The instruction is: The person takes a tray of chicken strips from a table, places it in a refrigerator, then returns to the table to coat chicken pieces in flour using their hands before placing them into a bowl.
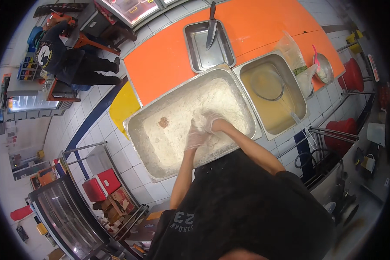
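A large metal tub point(190, 79) of white flour point(169, 149) stands in front of me. Both hands wear clear plastic gloves and meet low over the flour, right of the tub's middle. My left hand point(197, 136) comes in from the near side, its fingers pointing away from me. Just beside it, my right hand point(212, 121) is bent inward, and its fingers are blurred. Pale, flour-covered matter lies between the hands; what it is cannot be made out. A small brown patch point(163, 122) marks the flour to the left.
Right of the tub, a metal pan point(269, 131) holds cloudy yellowish liquid and a wire strainer point(267, 85). Behind, a knife point(211, 31) rests across a shallow metal tray point(195, 61) on the orange table point(162, 68). A bowl point(325, 70) and plastic bags point(291, 48) sit farther right. A person point(71, 61) stands far left.
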